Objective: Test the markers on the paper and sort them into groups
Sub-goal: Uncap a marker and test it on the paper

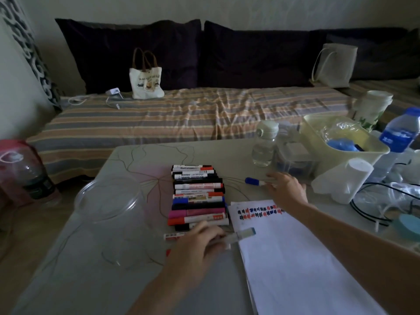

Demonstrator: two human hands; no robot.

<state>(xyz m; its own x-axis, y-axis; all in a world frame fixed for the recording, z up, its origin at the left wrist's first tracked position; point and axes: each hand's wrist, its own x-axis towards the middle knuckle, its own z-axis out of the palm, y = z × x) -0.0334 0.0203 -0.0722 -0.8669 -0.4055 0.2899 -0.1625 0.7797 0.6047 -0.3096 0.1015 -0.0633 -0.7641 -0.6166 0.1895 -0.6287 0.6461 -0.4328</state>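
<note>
White paper (295,269) with red, blue, black marks; striped orange-grey bedcover (159,119); dark cushions (127,53)

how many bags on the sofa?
2. A small printed tote bag with brown handles stands left of centre on the striped cover. A plain pale tote bag leans against the dark cushions at right. None visibly hidden.

Dim light fills the room. A low sofa (181,114) with a striped cover spans the middle of the frame, 2 dark cushions (127,53) against the pale wall (227,7) above. A patterned curtain (29,48) hangs at upper left.
</note>
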